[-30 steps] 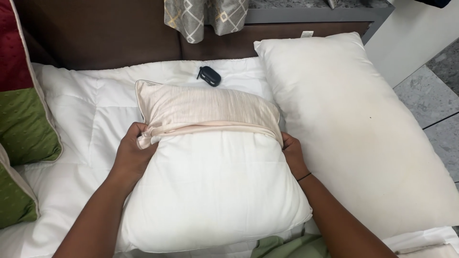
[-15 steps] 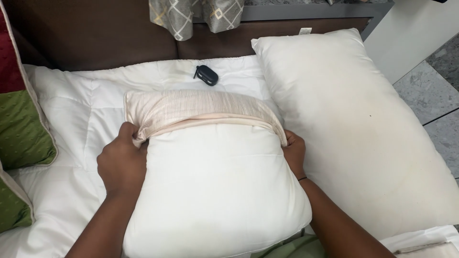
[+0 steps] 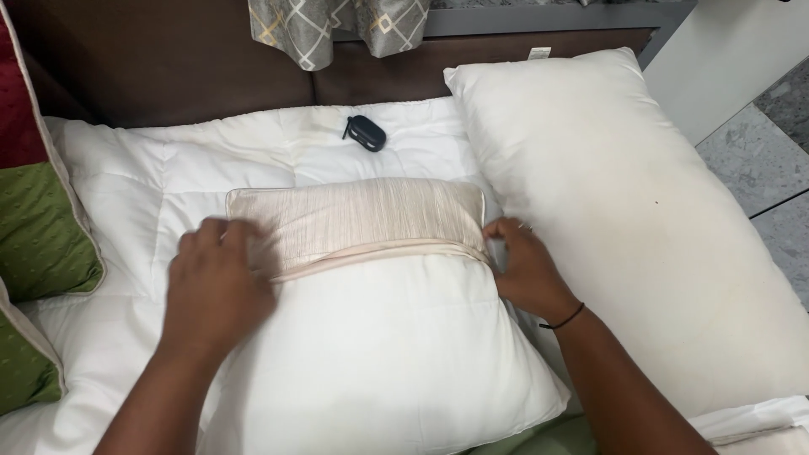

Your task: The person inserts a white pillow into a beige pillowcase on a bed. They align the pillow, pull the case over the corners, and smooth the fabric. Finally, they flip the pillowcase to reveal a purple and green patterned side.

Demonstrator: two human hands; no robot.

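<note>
Both hands at the pillow cover's edge.
Left hand [image 3: 215, 282] and right hand [image 3: 524, 268] each pinch the beige cover [image 3: 358, 221] around the white pillow [image 3: 379, 354].

Your left hand [image 3: 215, 282] and right hand [image 3: 527, 270] sit at either end of the beige pillowcase [image 3: 358, 221] edge, bunched on the white pillow insert [image 3: 379, 354]. Beyond your fingertips: open stretch of white quilt [image 3: 253, 156], only a small dark pouch [image 3: 366, 133] on it, closer to your right fingers than your left. Past that, the brown headboard [image 3: 168, 59] walls off the far side, patterned curtain [image 3: 337, 25] hanging over it. Outboard of your left fingers: a strip of quilt, then green and red cushions [image 3: 38, 227] block. Outboard of your right fingers: narrow gap, then a big white pillow [image 3: 640, 219] fills that side. Between your hands the pillowcase and insert take all the room.
</note>
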